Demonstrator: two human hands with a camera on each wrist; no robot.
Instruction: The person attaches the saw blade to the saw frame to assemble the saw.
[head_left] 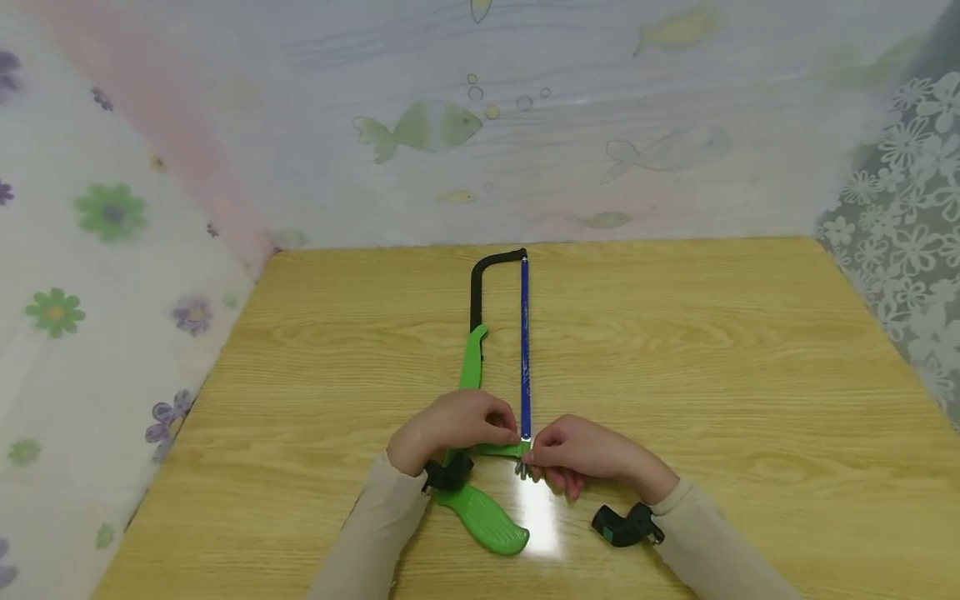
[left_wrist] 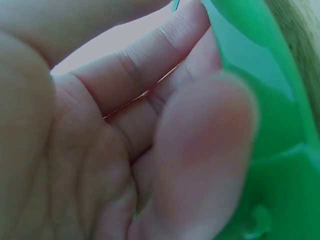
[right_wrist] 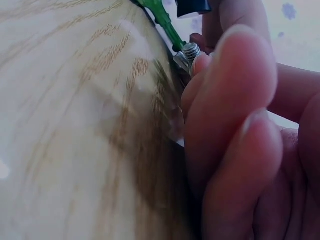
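Note:
A hacksaw with a green handle (head_left: 491, 523) and a black front frame (head_left: 476, 292) lies flat on the table. Its blue blade (head_left: 526, 350) runs along the right side, joined to the frame at both ends. My left hand (head_left: 463, 421) lies over the green frame, fingertips gripping by the blade's near end; in the left wrist view its curled fingers meet the green plastic (left_wrist: 270, 90). With its fingertips, my right hand (head_left: 592, 450) pinches the wing nut (head_left: 521, 468) at that same end. A threaded bolt end (right_wrist: 190, 51) shows beside those fingers in the right wrist view.
The wood-grain table (head_left: 712, 358) stretches out around the saw. A patterned sheet with fish (head_left: 435, 127) rises behind the far edge, and flowered coverings hang at left and right. Black wrist cameras (head_left: 626, 525) sit on both wrists, close above the tabletop.

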